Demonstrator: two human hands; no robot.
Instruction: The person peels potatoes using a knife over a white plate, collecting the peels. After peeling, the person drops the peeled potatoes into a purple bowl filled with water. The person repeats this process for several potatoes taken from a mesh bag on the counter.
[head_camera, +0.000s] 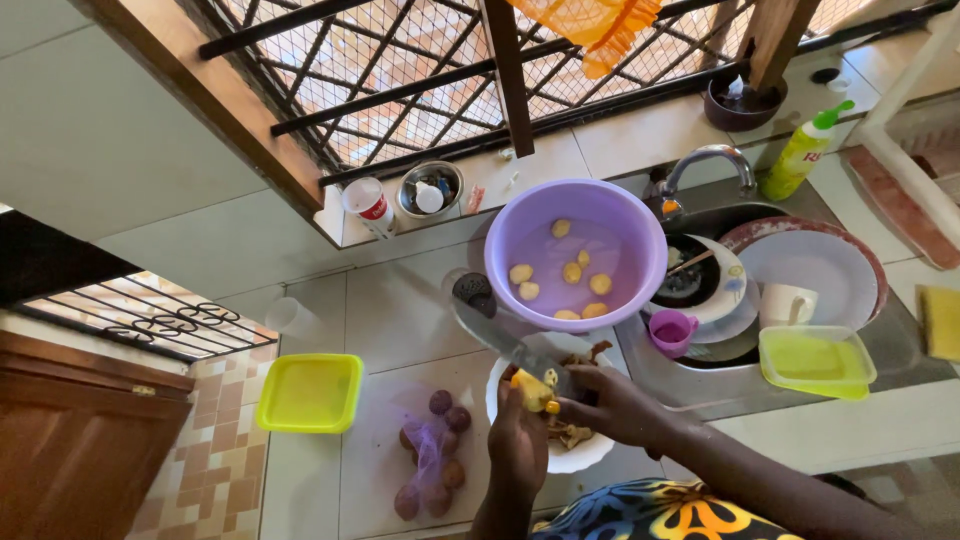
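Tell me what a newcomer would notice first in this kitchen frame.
The purple basin at the counter's centre, holding water and peeled yellow potatoes, stands out first. Just below it, over a white plate of peelings, the left hand holds a half-peeled potato while the right hand works a knife on it. A bright yellow-green lid lies on the counter to the left, with unpeeled potatoes in a net bag beside the plate.

A half-peeled potato (531, 391) was held in the left hand (518, 440), a knife (510, 345) in the right hand (612, 405), over a white plate (575, 455) of peelings. Peeled potatoes were seen in the purple basin (640, 240).
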